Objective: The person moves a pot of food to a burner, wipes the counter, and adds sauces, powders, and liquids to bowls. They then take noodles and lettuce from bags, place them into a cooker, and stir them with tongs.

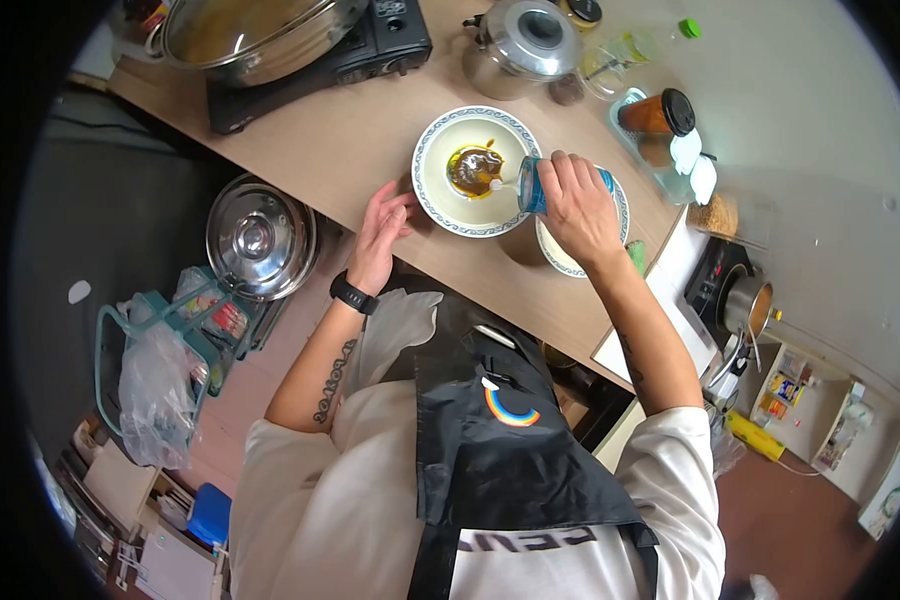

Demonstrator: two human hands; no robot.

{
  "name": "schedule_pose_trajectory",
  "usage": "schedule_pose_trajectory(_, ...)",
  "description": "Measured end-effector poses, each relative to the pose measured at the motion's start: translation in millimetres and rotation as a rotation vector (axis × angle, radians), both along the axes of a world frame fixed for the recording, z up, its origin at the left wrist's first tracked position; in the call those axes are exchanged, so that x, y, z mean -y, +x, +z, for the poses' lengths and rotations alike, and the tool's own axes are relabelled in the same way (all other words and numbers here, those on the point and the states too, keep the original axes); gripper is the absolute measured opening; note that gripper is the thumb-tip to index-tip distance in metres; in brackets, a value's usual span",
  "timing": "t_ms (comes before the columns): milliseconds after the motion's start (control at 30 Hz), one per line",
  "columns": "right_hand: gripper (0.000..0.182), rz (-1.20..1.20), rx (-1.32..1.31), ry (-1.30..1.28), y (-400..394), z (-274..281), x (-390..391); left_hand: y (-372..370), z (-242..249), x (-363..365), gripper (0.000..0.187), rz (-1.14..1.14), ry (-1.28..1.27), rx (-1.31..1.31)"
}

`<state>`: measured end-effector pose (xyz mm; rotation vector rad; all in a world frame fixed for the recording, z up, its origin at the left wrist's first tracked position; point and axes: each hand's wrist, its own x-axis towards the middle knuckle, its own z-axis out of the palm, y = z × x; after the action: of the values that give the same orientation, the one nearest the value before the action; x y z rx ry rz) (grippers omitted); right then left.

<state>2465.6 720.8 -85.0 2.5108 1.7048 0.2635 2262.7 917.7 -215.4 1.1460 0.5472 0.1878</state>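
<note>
A white bowl (432, 205) with a blue patterned rim stands on the table, a pool of dark brown sauce (475, 170) at its bottom. My right hand (577, 205) is wrapped round a blue canister (533, 186), tipped on its side over the bowl's right edge with its small white spout (505, 187) toward the sauce. Under that hand sits a second white bowl (560, 262) with a similar rim, partly hidden. My left hand (381, 225) is at the first bowl's left rim, its fingers stretched out and holding nothing.
A large lidded pan (260, 45) sits on a black portable stove (385, 45) at the back left. Beyond the bowls stand a steel pot (520, 45) and a light-blue tray (635, 125) with lidded jars. A round steel lid (258, 238) is below the table's left edge.
</note>
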Motion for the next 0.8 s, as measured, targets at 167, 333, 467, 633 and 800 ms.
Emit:
schedule_pose_trajectory(167, 0.036, 0.136, 0.105, -0.142, 5.0, 2.2, -16.8, -32.2, 1.1, -9.3, 0.047, -0.005, 0.022, -0.022)
schedule_pose_trajectory(333, 0.045, 0.183, 0.17, -0.267, 12.7, 6.7, -19.6, -60.2, -3.6, -13.5, 0.041, -0.002, 0.01, -0.068)
schedule_pose_trajectory(467, 0.051, 0.187, 0.211, -0.293, 19.3, 4.3, -21.2, -74.1, -18.0, -12.5, 0.038, -0.031, -0.032, -0.109)
schedule_pose_trajectory(633, 0.045, 0.176, 0.217, -0.318, 27.9, 5.0, -32.8, -79.0, -19.7, -15.2, 0.036, -0.027, -0.028, -0.112)
schedule_pose_trajectory(800, 0.036, 0.194, 0.232, -0.313, 36.8, 2.1, -50.4, -82.0, -18.2, -23.9, 0.034, -0.001, -0.015, -0.106)
